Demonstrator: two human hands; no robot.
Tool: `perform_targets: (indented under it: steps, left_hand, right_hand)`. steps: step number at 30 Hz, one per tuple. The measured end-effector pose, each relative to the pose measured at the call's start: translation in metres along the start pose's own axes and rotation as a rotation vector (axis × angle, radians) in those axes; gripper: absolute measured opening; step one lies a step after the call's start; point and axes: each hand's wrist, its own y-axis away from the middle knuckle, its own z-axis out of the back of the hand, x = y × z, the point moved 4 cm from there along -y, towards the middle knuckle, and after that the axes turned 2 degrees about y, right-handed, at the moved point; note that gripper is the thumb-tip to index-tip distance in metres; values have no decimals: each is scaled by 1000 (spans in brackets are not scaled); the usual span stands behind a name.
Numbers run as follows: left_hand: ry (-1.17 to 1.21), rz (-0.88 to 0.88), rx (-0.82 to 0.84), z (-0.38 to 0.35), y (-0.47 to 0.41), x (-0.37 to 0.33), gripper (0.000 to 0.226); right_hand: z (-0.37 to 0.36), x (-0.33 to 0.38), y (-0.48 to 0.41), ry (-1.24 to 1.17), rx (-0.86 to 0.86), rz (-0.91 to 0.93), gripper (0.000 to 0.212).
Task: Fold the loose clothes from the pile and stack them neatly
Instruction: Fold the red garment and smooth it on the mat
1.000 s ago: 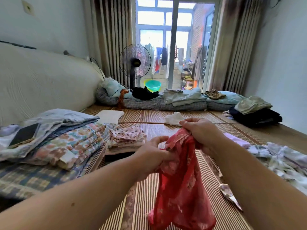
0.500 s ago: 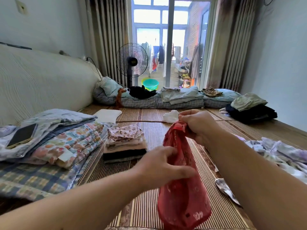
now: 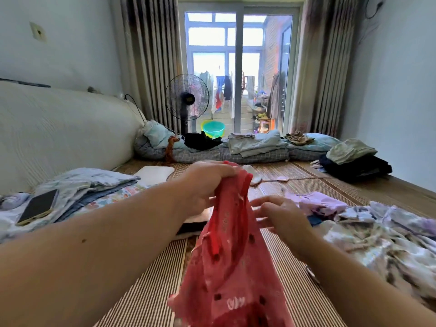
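Head view: the left hand (image 3: 207,185) grips the top of the red garment (image 3: 231,263) with curled fingers, near the centre. The garment hangs toward 6 o'clock above the mat (image 3: 146,291). The right hand (image 3: 280,215) is blurred, its fingers straight and spread at the garment's right edge. A white print low on the garment cannot be read. The pile (image 3: 377,237) lies at 3 o'clock and a phone (image 3: 37,206) at 9 o'clock.

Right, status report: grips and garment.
Left grip holds red garment by its top, hanging. Right grip open at its side, blurred. Loose pile lies right, apart.
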Motion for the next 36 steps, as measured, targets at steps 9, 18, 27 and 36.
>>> perform_targets:
  steps: [9, 18, 27, 36]
  left_hand:
    - [-102, -90, 23, 16, 18, -31, 21]
    - [-18, -132, -54, 62, 26, -39, 29]
    - [-1, -99, -106, 105, 21, -31, 35]
    - [-9, -117, -209, 124, 16, -28, 17]
  right_hand:
    - [-17, 16, -5, 585, -208, 39, 10]
    - [3, 18, -10, 830, -102, 8, 19]
    - [34, 36, -7, 185, -21, -81, 18]
    - [30, 38, -18, -175, -92, -178, 18]
